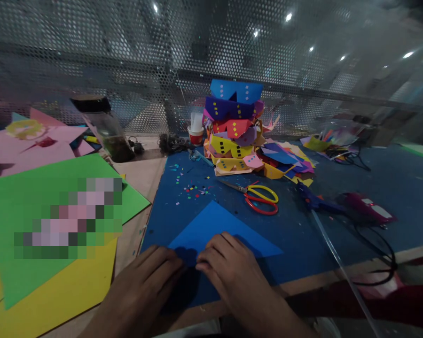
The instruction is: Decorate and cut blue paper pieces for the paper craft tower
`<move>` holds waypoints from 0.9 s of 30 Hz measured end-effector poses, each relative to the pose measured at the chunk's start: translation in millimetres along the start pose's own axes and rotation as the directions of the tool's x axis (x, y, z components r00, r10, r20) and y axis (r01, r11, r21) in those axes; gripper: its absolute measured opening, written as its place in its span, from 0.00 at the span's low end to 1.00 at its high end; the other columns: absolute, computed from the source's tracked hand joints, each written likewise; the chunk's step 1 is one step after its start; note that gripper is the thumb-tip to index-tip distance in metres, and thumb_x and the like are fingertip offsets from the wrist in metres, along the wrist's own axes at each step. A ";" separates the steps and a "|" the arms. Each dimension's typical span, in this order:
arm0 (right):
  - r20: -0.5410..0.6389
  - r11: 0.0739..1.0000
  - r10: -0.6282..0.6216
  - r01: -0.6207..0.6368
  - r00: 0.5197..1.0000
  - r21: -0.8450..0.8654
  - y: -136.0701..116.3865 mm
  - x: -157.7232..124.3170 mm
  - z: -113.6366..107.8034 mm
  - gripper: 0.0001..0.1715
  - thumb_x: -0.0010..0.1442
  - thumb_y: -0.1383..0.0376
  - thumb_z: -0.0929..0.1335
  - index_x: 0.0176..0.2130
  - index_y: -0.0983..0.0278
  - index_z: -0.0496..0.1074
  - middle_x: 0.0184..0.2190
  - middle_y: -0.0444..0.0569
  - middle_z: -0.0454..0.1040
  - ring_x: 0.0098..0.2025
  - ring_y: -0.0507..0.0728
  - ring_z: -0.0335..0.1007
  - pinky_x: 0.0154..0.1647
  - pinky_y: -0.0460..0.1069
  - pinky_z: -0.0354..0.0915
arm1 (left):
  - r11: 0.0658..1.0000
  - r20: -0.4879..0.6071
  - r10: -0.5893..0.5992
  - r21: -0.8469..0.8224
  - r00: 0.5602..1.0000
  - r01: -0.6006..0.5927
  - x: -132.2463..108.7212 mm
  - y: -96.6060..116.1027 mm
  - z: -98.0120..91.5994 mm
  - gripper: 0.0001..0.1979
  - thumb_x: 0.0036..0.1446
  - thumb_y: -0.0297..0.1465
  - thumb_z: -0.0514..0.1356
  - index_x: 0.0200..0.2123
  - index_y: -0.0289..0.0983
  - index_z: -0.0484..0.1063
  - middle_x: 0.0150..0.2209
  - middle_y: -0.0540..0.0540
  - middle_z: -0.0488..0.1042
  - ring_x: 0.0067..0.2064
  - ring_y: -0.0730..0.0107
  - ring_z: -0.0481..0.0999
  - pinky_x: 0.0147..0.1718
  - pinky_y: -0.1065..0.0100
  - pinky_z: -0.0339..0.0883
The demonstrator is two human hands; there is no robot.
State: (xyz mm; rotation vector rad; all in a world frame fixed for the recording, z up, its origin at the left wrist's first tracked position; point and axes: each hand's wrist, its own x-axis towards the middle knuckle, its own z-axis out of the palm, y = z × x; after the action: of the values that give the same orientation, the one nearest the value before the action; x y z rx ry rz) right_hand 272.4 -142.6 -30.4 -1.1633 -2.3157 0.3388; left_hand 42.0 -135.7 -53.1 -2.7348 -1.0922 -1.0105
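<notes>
A blue sheet of paper [215, 225], triangular in outline, lies on the dark blue mat with its peak pointing away from me. My left hand [150, 272] is at its near left edge, fingers closed and curled down on the paper. Beside it, my right hand [229, 263] presses on the near edge with bent fingers, the thumb side close to the left fingertips. Both sets of fingertips are partly hidden. Just beyond the paper are scissors [248, 190] with one yellow and one red handle loop, blades pointing left.
Stacked folded paper pieces [232, 126] stand at the back. Paper bits [193, 190] dot the mat [338, 244]. A blue glue gun [313, 202] with a clear stick lies right. Green paper [91, 171], yellow paper [70, 300] and a jar [114, 136] are left.
</notes>
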 end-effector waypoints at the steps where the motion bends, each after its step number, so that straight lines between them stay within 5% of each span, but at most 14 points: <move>1: 0.003 1.000 -0.003 0.003 1.000 0.003 0.1 0.4 0.5 0.02 0.69 0.68 0.71 0.43 0.61 0.74 0.41 0.45 0.76 0.44 0.59 0.71 0.41 0.53 0.66 | 1.000 0.001 0.001 0.000 1.000 -0.001 1.5 -0.2 -1.8 0.13 0.74 0.29 0.50 0.42 0.39 0.75 0.36 0.47 0.77 0.37 0.68 0.75 0.38 0.69 0.71; 11: -0.021 1.000 -0.008 0.007 1.000 -0.017 2.3 0.4 3.3 0.02 0.70 0.69 0.70 0.41 0.63 0.75 0.39 0.47 0.76 0.42 0.59 0.70 0.41 0.52 0.66 | 0.997 -0.001 0.005 0.078 1.000 -0.005 -1.3 -1.0 -23.0 0.11 0.74 0.32 0.52 0.42 0.41 0.74 0.35 0.50 0.79 0.36 0.69 0.76 0.36 0.70 0.72; 27: -0.042 0.999 -0.046 0.045 0.998 -0.019 -1.8 7.1 12.6 0.04 0.68 0.69 0.72 0.42 0.60 0.73 0.39 0.45 0.76 0.41 0.59 0.69 0.39 0.52 0.62 | 0.998 0.001 -0.070 -0.002 0.998 0.070 -10.2 -5.5 -17.5 0.12 0.74 0.30 0.52 0.43 0.41 0.75 0.35 0.49 0.78 0.36 0.69 0.77 0.35 0.70 0.72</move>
State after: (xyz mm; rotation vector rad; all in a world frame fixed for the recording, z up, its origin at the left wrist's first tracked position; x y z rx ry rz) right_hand 260.7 -137.9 -37.7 -1.1138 -2.3087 0.2746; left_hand 23.2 -142.2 -46.3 -2.7172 -1.1949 -1.0190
